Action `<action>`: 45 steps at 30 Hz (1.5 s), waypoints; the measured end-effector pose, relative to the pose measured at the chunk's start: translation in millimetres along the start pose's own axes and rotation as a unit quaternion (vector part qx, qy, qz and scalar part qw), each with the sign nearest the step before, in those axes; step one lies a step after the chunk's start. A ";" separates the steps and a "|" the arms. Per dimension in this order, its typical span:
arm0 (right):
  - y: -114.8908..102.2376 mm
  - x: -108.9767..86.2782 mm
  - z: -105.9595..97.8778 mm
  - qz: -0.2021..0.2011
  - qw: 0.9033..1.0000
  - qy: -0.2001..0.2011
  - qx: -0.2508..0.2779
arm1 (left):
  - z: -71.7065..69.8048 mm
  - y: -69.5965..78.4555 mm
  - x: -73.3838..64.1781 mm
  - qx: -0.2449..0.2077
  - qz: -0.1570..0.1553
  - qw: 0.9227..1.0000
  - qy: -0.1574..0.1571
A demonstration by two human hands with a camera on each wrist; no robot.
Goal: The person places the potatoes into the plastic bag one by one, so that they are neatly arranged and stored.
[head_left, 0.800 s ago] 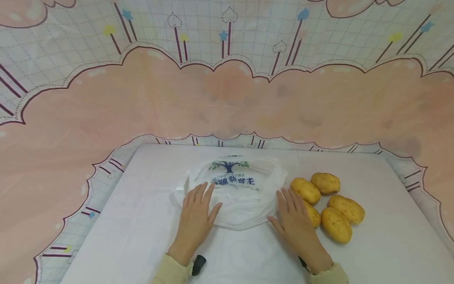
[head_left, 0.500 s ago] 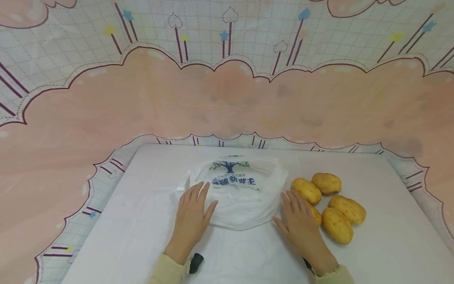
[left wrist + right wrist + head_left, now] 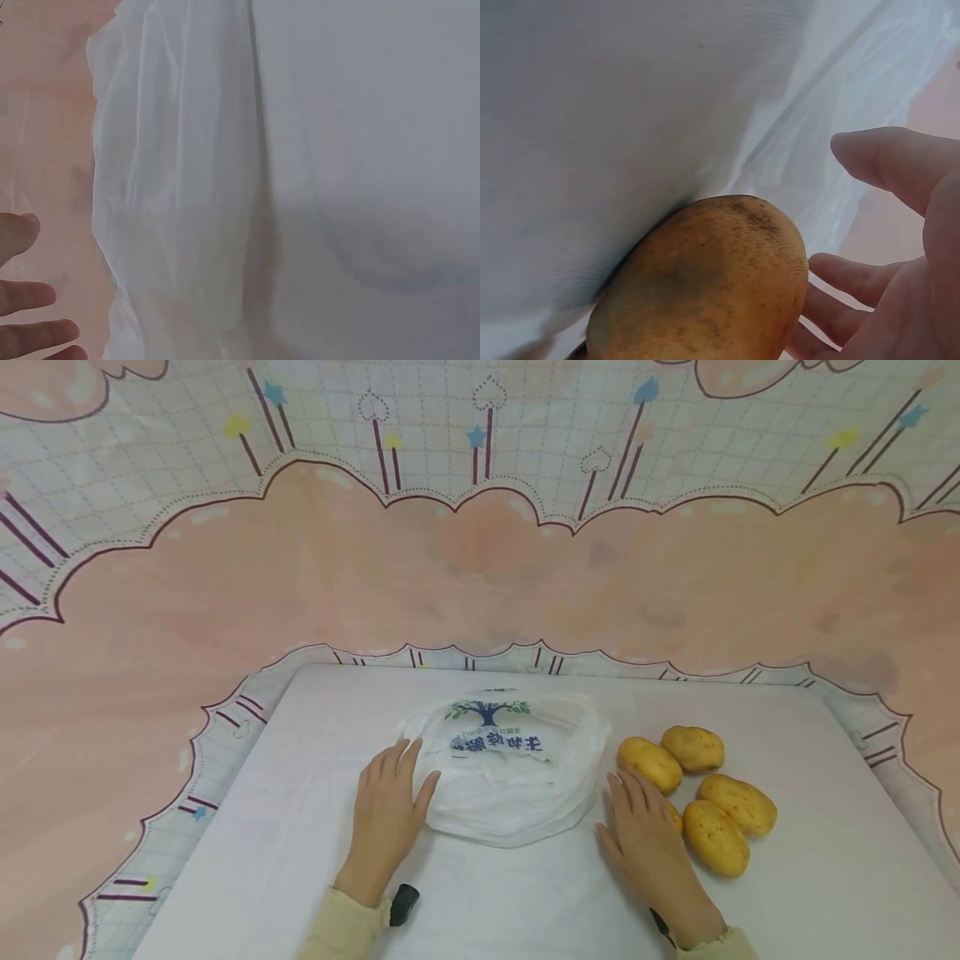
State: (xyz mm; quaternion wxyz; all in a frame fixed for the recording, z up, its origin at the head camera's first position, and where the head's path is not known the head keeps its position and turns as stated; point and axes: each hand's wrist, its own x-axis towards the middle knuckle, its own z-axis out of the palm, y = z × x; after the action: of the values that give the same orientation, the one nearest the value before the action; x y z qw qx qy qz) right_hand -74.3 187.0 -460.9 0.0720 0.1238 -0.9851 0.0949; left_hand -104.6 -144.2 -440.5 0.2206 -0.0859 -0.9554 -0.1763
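A white plastic bag (image 3: 510, 802) with a printed tree and lettering lies crumpled on the white table. My left hand (image 3: 386, 810), fingers extended and spread, is at the bag's left edge; its fingertips (image 3: 45, 334) show apart from the bag (image 3: 180, 165) in the left wrist view. To the bag's right is my right hand (image 3: 648, 835), its fingers straight and holding nothing. It partly covers one of several yellow potatoes (image 3: 716, 839). In the right wrist view a potato (image 3: 705, 285) sits close to the fingers (image 3: 855, 277); contact is hard to judge.
The potatoes are grouped right of the bag, including one potato (image 3: 693, 749) at the back. Behind the table (image 3: 247, 827) hangs a patterned peach cloth (image 3: 480, 577). A dark strap piece (image 3: 403, 904) is at the left wrist.
My left hand has drawn left, from over the bag to its edge. My right hand has shifted right, away from the bag and toward the potatoes. The bag stays in place.
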 end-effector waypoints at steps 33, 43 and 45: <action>8.3 -0.8 -3.9 -0.029 0.999 0.041 -0.016 | 10.7 -37.3 14.0 -0.040 -0.091 0.995 -0.031; 8.8 0.4 -2.4 -0.025 0.999 0.028 -0.017 | 15.5 -43.3 16.2 -0.123 -0.176 0.971 -0.102; 8.3 0.8 -2.1 -0.023 0.999 0.025 -0.015 | 16.5 -44.8 16.5 -0.139 -0.186 0.967 -0.103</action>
State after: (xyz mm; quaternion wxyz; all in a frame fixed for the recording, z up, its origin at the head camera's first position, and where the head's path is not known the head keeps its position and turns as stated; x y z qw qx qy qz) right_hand -77.0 195.2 -460.2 0.1006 0.1433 -0.9812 0.0810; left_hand -136.6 -178.0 -460.3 0.0700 0.0462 -0.9382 -0.3358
